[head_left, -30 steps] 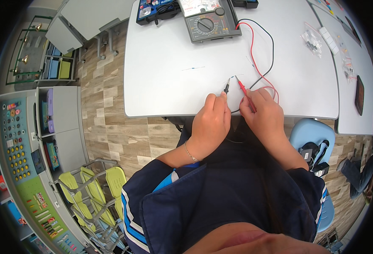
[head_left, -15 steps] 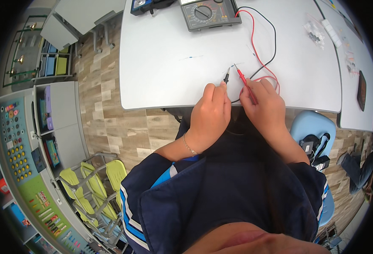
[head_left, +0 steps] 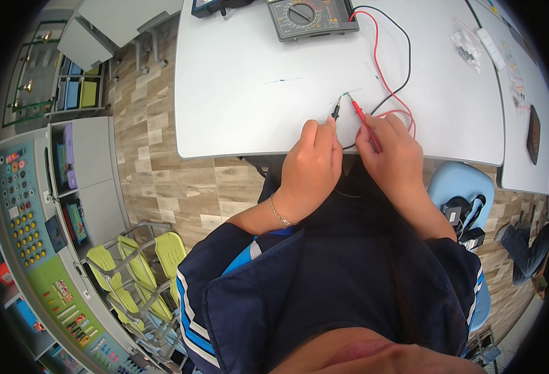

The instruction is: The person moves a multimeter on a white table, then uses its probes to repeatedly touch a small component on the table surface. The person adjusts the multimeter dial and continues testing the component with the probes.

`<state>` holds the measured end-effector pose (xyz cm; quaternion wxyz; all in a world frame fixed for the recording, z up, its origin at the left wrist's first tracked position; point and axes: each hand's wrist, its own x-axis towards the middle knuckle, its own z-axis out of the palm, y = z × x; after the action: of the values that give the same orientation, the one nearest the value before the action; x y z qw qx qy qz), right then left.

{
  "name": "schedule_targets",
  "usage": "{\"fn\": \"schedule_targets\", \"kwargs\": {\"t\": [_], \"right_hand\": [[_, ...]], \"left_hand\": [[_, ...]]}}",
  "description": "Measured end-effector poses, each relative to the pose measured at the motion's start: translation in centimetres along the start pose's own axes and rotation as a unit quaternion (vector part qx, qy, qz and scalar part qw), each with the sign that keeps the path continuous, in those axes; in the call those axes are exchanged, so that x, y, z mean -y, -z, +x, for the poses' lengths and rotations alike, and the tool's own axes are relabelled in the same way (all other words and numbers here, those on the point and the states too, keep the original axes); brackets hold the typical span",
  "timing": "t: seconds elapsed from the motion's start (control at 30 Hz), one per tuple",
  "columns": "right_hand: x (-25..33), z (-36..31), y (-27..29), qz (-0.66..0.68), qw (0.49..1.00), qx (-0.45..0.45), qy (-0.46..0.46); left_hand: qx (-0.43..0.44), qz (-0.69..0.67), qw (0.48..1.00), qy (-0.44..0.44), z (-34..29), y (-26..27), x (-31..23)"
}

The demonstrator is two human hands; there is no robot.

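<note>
Closed round a black test probe [head_left: 335,112], my left hand [head_left: 312,163] points its tip away from me over the white table [head_left: 237,118]. My right hand [head_left: 392,153] grips a red test probe [head_left: 360,115]. Both tips are at a small blue resistor [head_left: 346,94] with thin wire leads; whether they touch it is too fine to tell. Two similar parts lie near: a blue resistor [head_left: 282,80] to the left and another resistor [head_left: 376,76] beside the red cable. Red and black leads run to a grey analog multimeter [head_left: 312,17] at the far edge of view.
A bag of small parts [head_left: 466,51] and a white strip [head_left: 490,48] lie at the table's right, with a dark flat object [head_left: 533,134] beyond. A light blue chair [head_left: 460,184] holding black items stands at the right. Green chairs [head_left: 134,274] stand at the left.
The multimeter and table contents sit slightly shifted in view. The red probe's tip is a touch nearer the resistor's middle; both hands keep their grips.
</note>
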<state>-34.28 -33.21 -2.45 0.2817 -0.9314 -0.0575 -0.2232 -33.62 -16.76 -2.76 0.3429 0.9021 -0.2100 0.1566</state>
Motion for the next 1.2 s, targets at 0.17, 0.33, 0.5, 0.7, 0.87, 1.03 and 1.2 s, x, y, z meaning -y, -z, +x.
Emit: {"fn": "schedule_targets", "kwargs": {"t": [0.17,0.33,0.5,0.7,0.87,1.03,1.2], "right_hand": [[0.07,0.15,0.08,-0.003,1.000,0.007,0.000],[0.09,0.16,0.14,-0.008,1.000,0.011,-0.001],[0.11,0.21,0.15,-0.007,1.000,0.014,-0.003],[0.08,0.16,0.16,-0.005,1.000,0.018,-0.009],[0.11,0.16,0.18,-0.006,1.000,0.025,-0.015],[0.08,0.17,0.19,-0.004,1.000,0.024,-0.015],[-0.02,0.17,0.09,-0.003,1.000,0.017,-0.010]], "left_hand": [[0.001,0.001,1.000,0.002,0.01,0.03,-0.04],[-0.001,0.002,1.000,-0.001,0.04,0.00,-0.06],[-0.003,0.006,1.000,-0.005,0.04,-0.05,0.02],[0.000,0.008,1.000,-0.005,0.02,-0.09,0.02],[-0.002,0.009,1.000,-0.006,0.05,-0.19,-0.03],[0.001,0.014,1.000,-0.004,0.11,-0.10,-0.21],[-0.006,0.019,1.000,-0.015,0.14,-0.25,-0.20]]}}
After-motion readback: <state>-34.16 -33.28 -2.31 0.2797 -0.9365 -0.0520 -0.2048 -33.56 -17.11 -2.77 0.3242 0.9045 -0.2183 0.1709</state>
